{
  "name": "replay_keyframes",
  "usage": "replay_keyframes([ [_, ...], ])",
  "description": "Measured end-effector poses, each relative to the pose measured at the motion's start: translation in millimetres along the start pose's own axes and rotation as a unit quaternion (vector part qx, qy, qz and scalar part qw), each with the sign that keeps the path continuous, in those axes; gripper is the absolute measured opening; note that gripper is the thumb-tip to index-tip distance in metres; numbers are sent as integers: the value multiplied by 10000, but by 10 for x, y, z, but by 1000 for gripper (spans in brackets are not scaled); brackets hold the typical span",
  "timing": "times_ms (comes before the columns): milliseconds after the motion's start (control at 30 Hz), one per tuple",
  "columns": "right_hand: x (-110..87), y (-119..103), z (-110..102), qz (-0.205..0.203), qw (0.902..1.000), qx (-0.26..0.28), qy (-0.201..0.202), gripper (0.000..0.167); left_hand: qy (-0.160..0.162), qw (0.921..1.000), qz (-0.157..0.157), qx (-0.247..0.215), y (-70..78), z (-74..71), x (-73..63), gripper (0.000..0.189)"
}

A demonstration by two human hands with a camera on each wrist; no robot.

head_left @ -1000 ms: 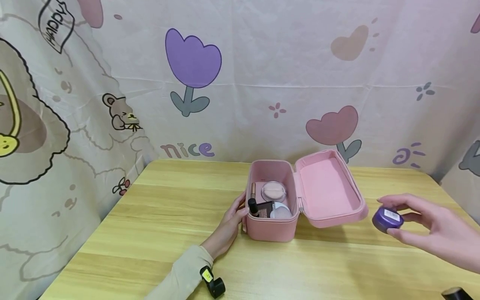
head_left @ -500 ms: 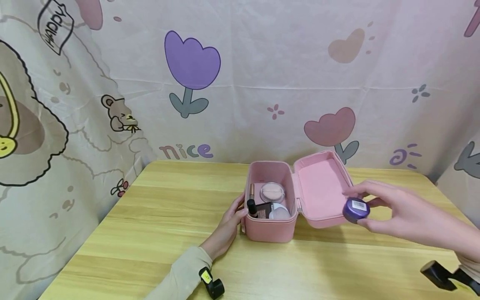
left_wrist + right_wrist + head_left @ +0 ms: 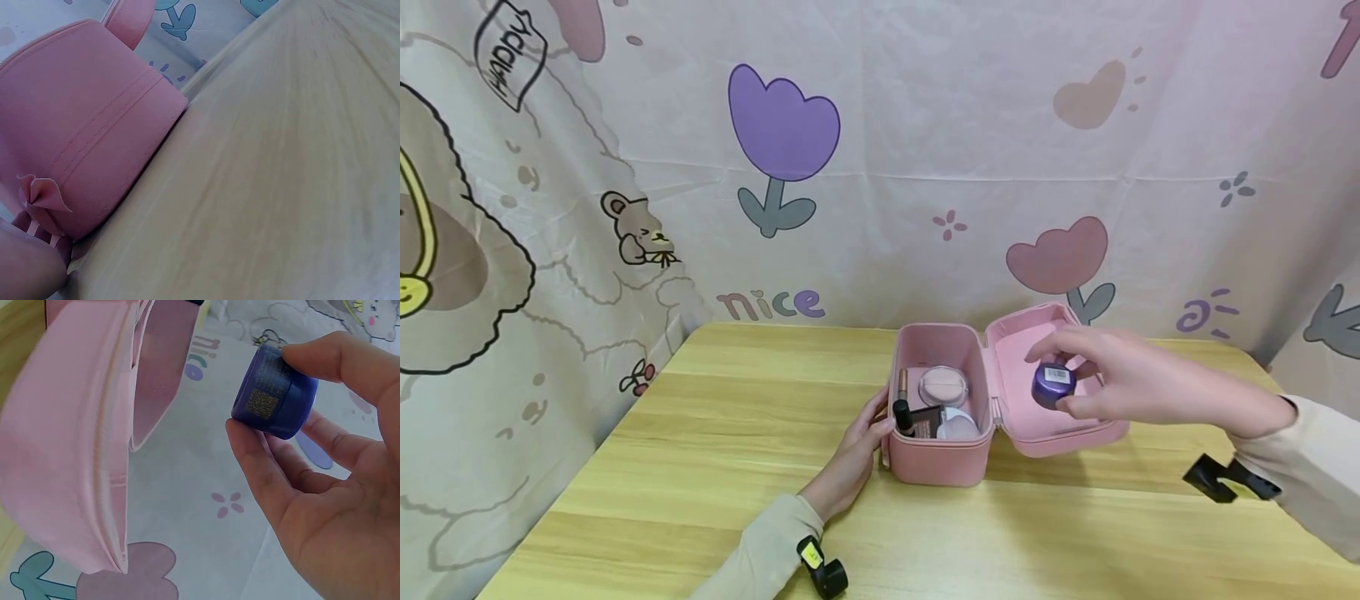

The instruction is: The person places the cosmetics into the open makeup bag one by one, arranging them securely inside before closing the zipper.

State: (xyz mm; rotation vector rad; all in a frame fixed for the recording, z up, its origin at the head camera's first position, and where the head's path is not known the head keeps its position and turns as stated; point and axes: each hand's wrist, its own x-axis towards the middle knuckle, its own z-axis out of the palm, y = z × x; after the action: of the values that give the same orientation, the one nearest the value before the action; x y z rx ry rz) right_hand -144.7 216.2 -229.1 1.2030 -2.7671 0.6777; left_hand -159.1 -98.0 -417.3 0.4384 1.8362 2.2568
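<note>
1. You appear to be partway through loading the pink case [image 3: 936, 463]: the purple jar [image 3: 1052, 385] is in the air above its open lid [image 3: 1011, 379], just short of the main compartment [image 3: 940, 343].
2. Your next move likely calls for taking the jar left past the hinge, over the rim, then down beside the puff compact [image 3: 943, 386], without knocking the black-capped tube [image 3: 902, 414] or the dark flat pack [image 3: 927, 421].
3. Your right grip [image 3: 1112, 375] is closed only to the jar's width, pinching it with the thumb on the near side and a finger opposite; whether the other fingers bear on it, you cannot tell.
4. Your right sleeve [image 3: 1318, 471] comes in from the right, the fingers pointing left, and the jar is tilted with its white label showing.
5. Your left grip [image 3: 850, 458] rests against the case's left wall, fingers loosely extended and pinching nothing visible, seemingly to steady it.
6. Your case stands upright on the counter [image 3: 760, 383].
</note>
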Motion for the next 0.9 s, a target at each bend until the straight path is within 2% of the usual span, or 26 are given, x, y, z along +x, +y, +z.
replay_keyframes([
  [200,223,-11,-38,254,9992,128,-288,34,21,10000,-6,24,-15,-13,-2,68],
  [467,312,-5,-73,337,9985,202,-390,53,4,10000,-19,43,-47,-16,-2,67],
  [700,378,-5,-101,440,9974,220,-518,48,-56,10000,34,58,-31,-8,10,68],
  [900,494,19,-120,286,9980,286,-489,39,-30,9999,51,92,-26,-21,9,67],
])
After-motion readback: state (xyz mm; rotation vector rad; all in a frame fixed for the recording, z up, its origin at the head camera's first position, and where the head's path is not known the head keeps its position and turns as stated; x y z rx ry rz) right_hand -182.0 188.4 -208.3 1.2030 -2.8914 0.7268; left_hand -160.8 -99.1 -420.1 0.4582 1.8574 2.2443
